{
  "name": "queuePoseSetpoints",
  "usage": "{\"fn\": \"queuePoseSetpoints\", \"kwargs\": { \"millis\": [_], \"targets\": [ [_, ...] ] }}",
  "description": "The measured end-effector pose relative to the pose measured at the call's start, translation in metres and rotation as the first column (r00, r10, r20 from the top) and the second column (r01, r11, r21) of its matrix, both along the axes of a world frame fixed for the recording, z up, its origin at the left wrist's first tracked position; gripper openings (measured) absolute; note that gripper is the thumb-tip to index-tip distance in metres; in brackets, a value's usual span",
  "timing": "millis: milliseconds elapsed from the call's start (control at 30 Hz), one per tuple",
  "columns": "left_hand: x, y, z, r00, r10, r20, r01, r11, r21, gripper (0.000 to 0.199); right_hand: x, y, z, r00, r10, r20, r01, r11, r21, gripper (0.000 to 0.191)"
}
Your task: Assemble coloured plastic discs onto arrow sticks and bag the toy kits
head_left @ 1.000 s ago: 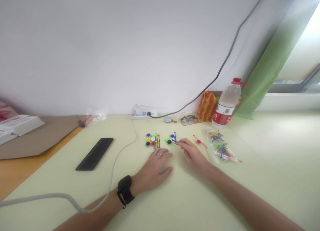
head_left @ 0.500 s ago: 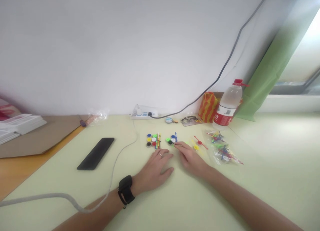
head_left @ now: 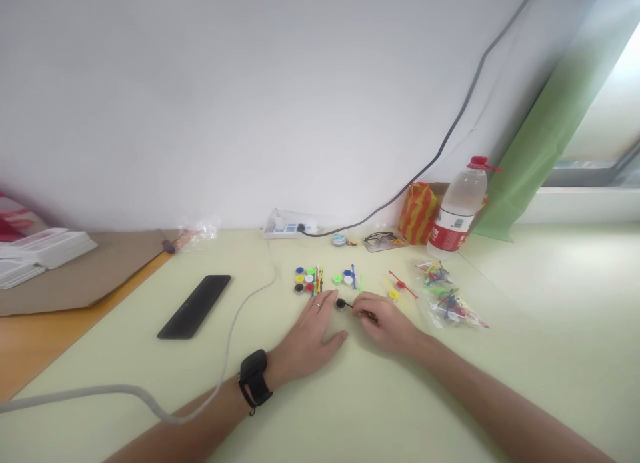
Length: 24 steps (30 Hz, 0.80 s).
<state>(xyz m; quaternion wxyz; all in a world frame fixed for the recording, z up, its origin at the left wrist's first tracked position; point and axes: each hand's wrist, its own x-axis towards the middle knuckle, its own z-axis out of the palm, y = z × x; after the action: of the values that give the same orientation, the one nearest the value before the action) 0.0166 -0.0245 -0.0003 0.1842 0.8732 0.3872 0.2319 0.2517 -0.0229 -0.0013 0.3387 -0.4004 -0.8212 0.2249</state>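
My left hand lies open and flat on the table, its fingertips just left of a small round black disc. With my right hand, I pinch a thin black plastic arrow, whose far part meets the disc; whether the two are joined I cannot tell. Behind my hands sit a green disc, a blue disc, a white disc and a blue arrow. Several coloured discs stand in columns beside upright-lying sticks. A red arrow on a disc lies to the right.
Clear bags of coloured pieces lie right of my right hand. A large water bottle stands behind them. A black phone-like slab lies at left. A grey cable crosses my left forearm. A power strip lies by the wall.
The black disc has come toward me, away from the green, blue and white discs, along with my right hand. The fingers of my left hand have shifted slightly beside it.
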Motion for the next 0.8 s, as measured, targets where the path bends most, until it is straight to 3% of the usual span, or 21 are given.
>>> {"fn": "queuePoseSetpoints", "kwargs": {
  "millis": [167, 400, 600, 800],
  "targets": [
    [0.002, 0.002, 0.002, 0.997, -0.044, 0.062, 0.041, 0.998, 0.054, 0.032, -0.003, -0.003, 0.002, 0.999, 0.029, -0.031, -0.032, 0.995, -0.092, 0.027],
    [0.005, 0.005, 0.001, 0.986, -0.021, 0.166, 0.019, 1.000, 0.013, 0.009, 0.001, 0.005, -0.007, 0.997, -0.024, -0.077, 0.016, 0.995, -0.102, 0.029],
    [0.004, 0.006, 0.003, 0.968, 0.072, 0.243, -0.044, 0.992, -0.119, 0.014, 0.001, 0.007, -0.009, 0.975, -0.041, -0.217, 0.004, 0.986, -0.169, 0.027],
    [0.002, 0.010, 0.005, 0.920, 0.129, 0.369, 0.000, 0.944, -0.330, 0.024, -0.006, 0.001, -0.005, 0.888, -0.066, -0.456, -0.053, 0.968, -0.244, 0.026]
  ]
}}
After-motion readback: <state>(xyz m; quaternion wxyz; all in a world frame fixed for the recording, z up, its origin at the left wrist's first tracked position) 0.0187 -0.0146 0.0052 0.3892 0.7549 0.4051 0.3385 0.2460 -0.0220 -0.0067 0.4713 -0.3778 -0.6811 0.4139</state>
